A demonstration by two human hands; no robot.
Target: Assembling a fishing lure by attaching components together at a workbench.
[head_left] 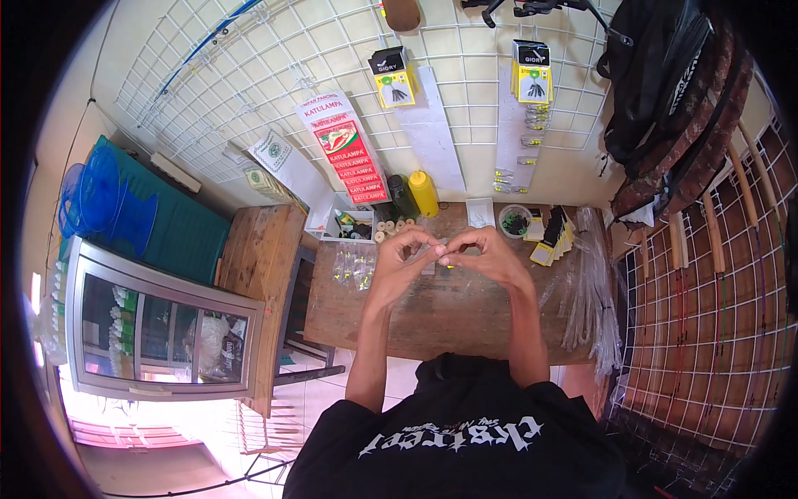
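Observation:
Above the wooden table (449,320), my left hand (403,259) and my right hand (492,256) meet fingertip to fingertip. Thumbs and forefingers of both are pinched together around something too small to make out. A tiny yellow spot shows just below the fingertips. Beside my left hand lie several small clear packets (356,268) with yellow bits in them. Pale spools (384,231) stand just beyond that hand. Past my right hand are a round tub (515,221) with dark and green pieces inside and a fan of black-and-yellow cards (552,237).
A white divided box (332,226), a dark bottle (402,196) and a yellow squeeze bottle (423,194) line the table's back. Long clear plastic sleeves (595,291) hang over its right edge. A glass-fronted cabinet (162,389) stands left; rods (716,241) lean right.

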